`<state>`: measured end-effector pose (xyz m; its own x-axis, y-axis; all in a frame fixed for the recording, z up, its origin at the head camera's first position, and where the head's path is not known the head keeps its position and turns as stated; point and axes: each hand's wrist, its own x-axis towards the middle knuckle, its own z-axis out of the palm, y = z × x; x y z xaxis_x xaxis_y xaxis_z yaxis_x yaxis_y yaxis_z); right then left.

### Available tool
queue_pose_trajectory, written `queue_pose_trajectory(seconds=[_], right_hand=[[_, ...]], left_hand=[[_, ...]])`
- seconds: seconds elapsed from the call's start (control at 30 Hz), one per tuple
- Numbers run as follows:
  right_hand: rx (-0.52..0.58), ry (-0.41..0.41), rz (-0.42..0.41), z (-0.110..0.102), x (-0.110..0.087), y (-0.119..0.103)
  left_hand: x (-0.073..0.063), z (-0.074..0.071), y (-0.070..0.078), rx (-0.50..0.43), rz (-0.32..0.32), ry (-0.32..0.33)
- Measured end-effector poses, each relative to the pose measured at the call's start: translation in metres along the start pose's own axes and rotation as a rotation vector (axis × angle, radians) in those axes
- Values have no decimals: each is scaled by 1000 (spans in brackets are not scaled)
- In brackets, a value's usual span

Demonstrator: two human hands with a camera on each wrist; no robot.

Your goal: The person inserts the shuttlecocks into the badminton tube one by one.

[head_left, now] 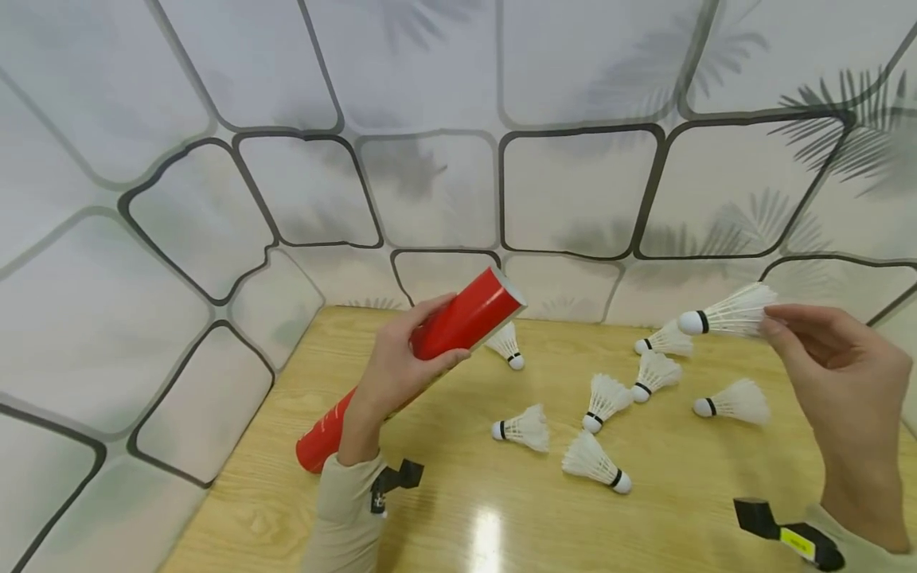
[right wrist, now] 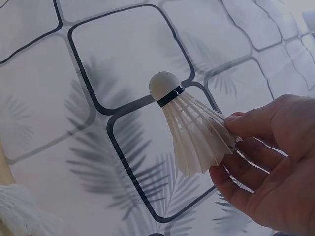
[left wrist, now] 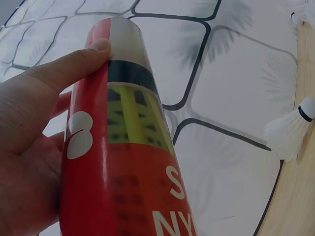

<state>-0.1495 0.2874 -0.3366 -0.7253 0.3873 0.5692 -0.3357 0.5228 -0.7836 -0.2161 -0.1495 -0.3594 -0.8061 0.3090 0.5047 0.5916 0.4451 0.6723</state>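
My left hand (head_left: 401, 362) grips a red shuttlecock tube (head_left: 469, 314), tilted with its upper end toward the right. In the left wrist view, the tube (left wrist: 88, 182) shows a see-through strip with printed letters, and my thumb lies along its side near the top. Raised at the right, my right hand (head_left: 838, 350) pinches a white shuttlecock (head_left: 731, 312) by its feather skirt. In the right wrist view, that shuttlecock's (right wrist: 192, 128) rounded cork points up and left, away from the fingers (right wrist: 261, 120). A wide gap separates the shuttlecock from the tube.
Several shuttlecocks lie on the wooden table (head_left: 444, 509), among them one (head_left: 523, 430) near the middle, one (head_left: 598, 463) nearer the front and one (head_left: 734, 400) at the right. Another (head_left: 505, 346) lies behind the tube. A patterned wall covering (head_left: 573, 191) rises behind the table.
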Motion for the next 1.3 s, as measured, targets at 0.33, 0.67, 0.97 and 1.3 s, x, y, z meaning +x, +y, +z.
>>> queue_pose_trajectory(seconds=[0.33,0.67,0.97,1.3], right_hand=[[73,42,-70,17,-6,-10],[478,88,-131,30,-14,-37],[613,51,-204,46,-21,-48],[665,107,-231,67,-30,-57]], left_hand=[[-1,5,4,-29,32,-27],[-2,9,10,-49,82,-67],[1,19,17,-69,110,-101],[1,19,17,-134,130,-40]])
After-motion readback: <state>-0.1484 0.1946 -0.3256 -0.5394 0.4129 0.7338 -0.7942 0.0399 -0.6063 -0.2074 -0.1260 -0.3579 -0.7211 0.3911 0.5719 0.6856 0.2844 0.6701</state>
